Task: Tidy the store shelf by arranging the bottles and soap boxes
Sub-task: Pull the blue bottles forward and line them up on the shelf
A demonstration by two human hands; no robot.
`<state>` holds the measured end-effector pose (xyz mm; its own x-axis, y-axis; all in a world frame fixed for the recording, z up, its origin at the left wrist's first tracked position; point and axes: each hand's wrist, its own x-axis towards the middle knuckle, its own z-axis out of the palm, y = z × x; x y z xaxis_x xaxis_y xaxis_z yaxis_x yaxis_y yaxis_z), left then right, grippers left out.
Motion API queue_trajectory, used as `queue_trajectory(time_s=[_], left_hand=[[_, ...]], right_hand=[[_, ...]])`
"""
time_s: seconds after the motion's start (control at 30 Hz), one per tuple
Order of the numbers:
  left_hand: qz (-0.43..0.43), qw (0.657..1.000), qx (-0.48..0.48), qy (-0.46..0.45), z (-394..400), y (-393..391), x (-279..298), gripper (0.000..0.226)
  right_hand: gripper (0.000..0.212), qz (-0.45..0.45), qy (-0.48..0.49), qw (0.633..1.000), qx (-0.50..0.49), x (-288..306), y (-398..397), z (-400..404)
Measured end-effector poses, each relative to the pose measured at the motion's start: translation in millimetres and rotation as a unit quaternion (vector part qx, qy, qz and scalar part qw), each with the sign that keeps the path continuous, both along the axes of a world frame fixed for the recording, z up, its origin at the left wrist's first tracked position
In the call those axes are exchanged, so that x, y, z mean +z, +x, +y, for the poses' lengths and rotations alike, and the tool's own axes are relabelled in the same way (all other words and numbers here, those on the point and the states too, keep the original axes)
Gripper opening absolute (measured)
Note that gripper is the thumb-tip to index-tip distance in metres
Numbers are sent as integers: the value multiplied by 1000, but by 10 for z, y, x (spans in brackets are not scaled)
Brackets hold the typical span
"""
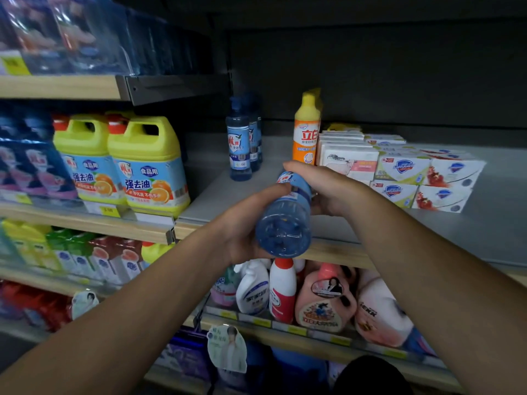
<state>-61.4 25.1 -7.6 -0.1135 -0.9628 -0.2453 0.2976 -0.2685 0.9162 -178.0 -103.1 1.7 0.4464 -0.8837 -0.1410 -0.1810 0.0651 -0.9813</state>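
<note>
Head view: both hands hold one blue detergent bottle [285, 220], tipped so its round base faces the camera and its neck points toward the shelf. The left hand [245, 223] cups the bottle's lower body from the left, thumb laid across the label. The right hand [322, 186] curls over its upper part from the right, covering the cap. The bottle hangs above the front edge of the grey shelf [456, 232], not touching it.

Beyond the grip, slightly left, two upright blue bottles [241, 141] stand one behind the other. Straight behind the right hand rises an orange bottle with a yellow cap [306, 129], its base hidden by the fingers. Right of the grip, just beside that bottle, soap boxes [399, 169] lie stacked in rows. Left of the grip, on the neighbouring shelf, stand yellow-green dish-soap jugs [142, 163]. Below the hands, a lower shelf holds a white spray bottle [253, 289] and a pink jug [325, 300].
</note>
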Motion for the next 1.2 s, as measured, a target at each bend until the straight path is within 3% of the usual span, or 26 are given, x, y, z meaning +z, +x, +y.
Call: queue_trajectory(time_s=[0.07, 0.23, 0.37, 0.47, 0.53, 0.6, 0.67, 0.73, 0.8, 0.83, 0.9, 0.93, 1.07, 1.13, 1.2], left_hand=[[29, 1000, -4, -4, 36, -13, -2, 38], [152, 988, -2, -4, 102, 68, -76, 47], [133, 990, -16, -38, 125, 85, -208, 53], [-46, 988, 82, -123, 97, 44, -311, 46], [-233, 940, 156, -196, 90, -25, -377, 44], [-375, 875, 188, -240, 56, -118, -452, 44], [-429, 841, 209, -254, 15, -192, -514, 37], [-346, 890, 198, -221, 13, -199, -526, 34], [-126, 973, 134, -137, 50, -151, -487, 42], [6, 992, 78, -96, 77, -127, -471, 49], [223, 974, -29, -41, 132, -104, -461, 63], [283, 956, -65, -30, 142, -104, -472, 67], [322, 938, -129, -15, 155, -133, -533, 76], [241, 964, -113, -20, 142, -146, -519, 72], [96, 994, -31, -36, 123, -207, -474, 66]], right_hand=[[37, -30, 26, 999, -6, 11, -28, 39], [53, -255, 152, 953, 63, -23, -121, 120], [43, -237, 68, 968, 56, 58, -146, 172], [42, -112, -88, 990, -22, 160, -173, 193], [53, -24, -174, 980, -88, 189, -162, 206], [61, 5, -202, 972, -123, 192, -136, 231], [59, 23, -212, 971, -109, 173, -131, 232], [51, 23, -187, 980, -63, 166, -176, 212], [44, -47, -90, 995, -4, 165, -276, 166], [43, -95, -33, 995, 21, 159, -324, 147], [46, -165, 52, 983, 58, 116, -374, 142], [49, -191, 77, 976, 73, 77, -368, 153], [52, -232, 77, 967, 72, -19, -269, 152], [46, -172, 21, 985, 12, 33, -264, 135], [41, -70, -62, 995, -42, 85, -266, 111]])
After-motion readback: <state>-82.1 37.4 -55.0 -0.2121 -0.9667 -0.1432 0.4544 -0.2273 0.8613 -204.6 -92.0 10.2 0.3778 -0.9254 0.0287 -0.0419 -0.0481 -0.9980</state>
